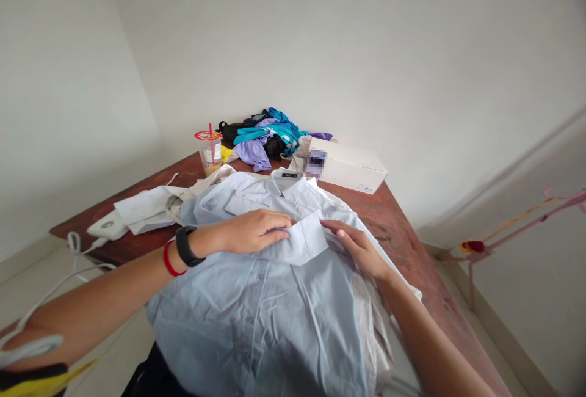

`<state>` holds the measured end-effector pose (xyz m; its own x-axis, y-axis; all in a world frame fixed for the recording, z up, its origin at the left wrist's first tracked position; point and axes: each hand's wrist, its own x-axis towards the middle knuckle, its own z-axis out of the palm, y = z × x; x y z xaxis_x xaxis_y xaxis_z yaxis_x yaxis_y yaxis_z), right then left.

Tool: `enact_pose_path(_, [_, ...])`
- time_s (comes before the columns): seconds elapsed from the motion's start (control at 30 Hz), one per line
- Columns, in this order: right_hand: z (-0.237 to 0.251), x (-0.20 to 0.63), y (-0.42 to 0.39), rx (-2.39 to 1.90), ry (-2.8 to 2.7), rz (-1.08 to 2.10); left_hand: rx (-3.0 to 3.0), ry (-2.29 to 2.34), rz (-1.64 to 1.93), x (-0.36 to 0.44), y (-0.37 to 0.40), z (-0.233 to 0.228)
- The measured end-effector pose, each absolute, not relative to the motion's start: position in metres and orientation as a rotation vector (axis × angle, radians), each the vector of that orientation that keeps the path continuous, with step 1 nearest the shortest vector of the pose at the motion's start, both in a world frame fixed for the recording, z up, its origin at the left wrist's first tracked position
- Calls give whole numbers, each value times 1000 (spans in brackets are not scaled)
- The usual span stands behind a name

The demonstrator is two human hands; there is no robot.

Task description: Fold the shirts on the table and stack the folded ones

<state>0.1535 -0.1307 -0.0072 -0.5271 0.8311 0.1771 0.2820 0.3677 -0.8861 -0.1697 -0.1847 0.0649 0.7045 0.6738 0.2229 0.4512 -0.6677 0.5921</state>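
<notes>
A light blue button-up shirt (274, 317) lies spread over the wooden table, its collar toward the far side and its body draped toward me. One sleeve is folded across the front, with the cuff (307, 239) lying flat between my hands. My left hand (256, 230), wearing a black band and a red cord at the wrist, grips the cuff's left part between thumb and fingers. At the cuff's right edge is my right hand (359, 247), fingers stretched out and touching the fabric, thumb slightly apart.
Crumpled clothes (270, 134) are heaped at the back of the wooden table (398, 232). A plastic cup (210, 154) with a red straw stands beside them. A white box (350, 166) sits back right; a white power adapter (107, 226) with a cable lies left, near paper.
</notes>
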Motion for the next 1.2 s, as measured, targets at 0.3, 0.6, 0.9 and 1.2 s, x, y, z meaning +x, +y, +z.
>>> enact_pose_path(0.3, [0, 134, -146, -716, -1787, 1726, 2458, 824, 504, -160, -186, 58])
enact_pose_path(0.6, [5, 135, -149, -821, -1851, 1704, 2472, 977, 384, -161, -184, 56])
enact_pose_path(0.9, [8, 144, -149, -799, -1741, 1736, 2398, 1168, 126, -212, -154, 57])
enact_pose_path(1.2, [-1, 153, -142, -892, -1433, 1740, 2321, 1241, 29, -251, -145, 80])
